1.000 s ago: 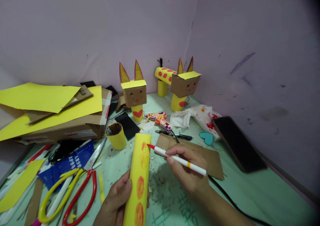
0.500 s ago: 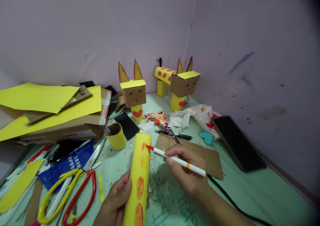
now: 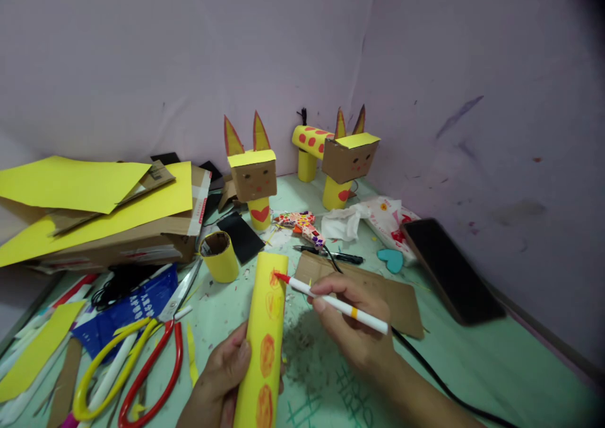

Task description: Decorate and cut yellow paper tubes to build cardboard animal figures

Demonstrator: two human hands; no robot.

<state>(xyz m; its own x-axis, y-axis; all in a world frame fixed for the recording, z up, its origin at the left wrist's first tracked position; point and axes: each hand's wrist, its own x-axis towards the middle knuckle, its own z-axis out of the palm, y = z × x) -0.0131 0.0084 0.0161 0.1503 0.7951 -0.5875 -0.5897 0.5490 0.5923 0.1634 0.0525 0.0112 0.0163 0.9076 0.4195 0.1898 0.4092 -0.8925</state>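
My left hand [image 3: 224, 374] is wrapped round a long yellow tube [image 3: 255, 346] that bears several orange-red ovals, the upper two only lightly scribbled. Between the thumb and fingers of my right hand [image 3: 354, 321] is a white marker [image 3: 338, 303] with a red end, its tip touching the topmost oval. Just left of the tube's upper end stands a short yellow ring [image 3: 220, 261]. Behind are a cardboard head on a yellow neck [image 3: 256, 179] and a similar spotted figure [image 3: 350, 158].
Scissors [image 3: 177, 314], a blue packet [image 3: 127, 308] and yellow strips lie at the left, below a cardboard box [image 3: 165, 245] with yellow sheets. At the right are a cardboard piece [image 3: 401, 302], a phone [image 3: 454, 270], a teal heart [image 3: 390, 260] and a patterned glue gun [image 3: 307, 228] with a black cord.
The tube and my left hand have shifted very slightly to the right. The marker is still held at the topmost oval, with little visible difference in its place.
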